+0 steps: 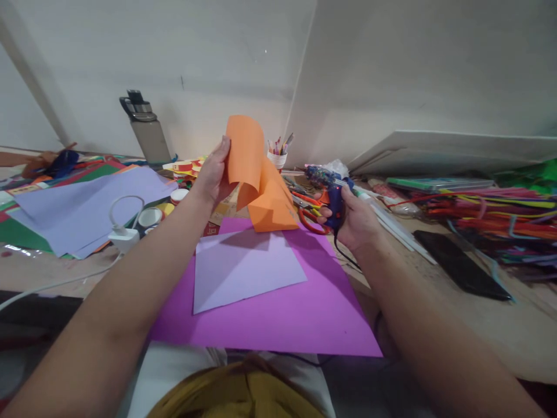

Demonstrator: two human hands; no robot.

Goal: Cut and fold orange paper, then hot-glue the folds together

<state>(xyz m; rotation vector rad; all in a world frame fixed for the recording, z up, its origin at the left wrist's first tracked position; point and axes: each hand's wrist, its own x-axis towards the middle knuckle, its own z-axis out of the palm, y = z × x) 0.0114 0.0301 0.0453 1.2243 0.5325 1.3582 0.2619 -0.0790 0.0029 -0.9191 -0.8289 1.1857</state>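
My left hand grips the edge of a curled sheet of orange paper, raised above the table. Behind and below it, a folded orange paper piece rests near the far edge of the purple sheet. A smaller lilac sheet lies on top of the purple one. My right hand is wrapped around a dark blue hot glue gun, with its cord hanging down. Orange-handled scissors lie just left of the glue gun.
Lilac and green sheets are piled at left, near a white charger and small pots. A bottle stands behind. A pencil cup is at the back. Pipe cleaners and a black phone-like slab lie right.
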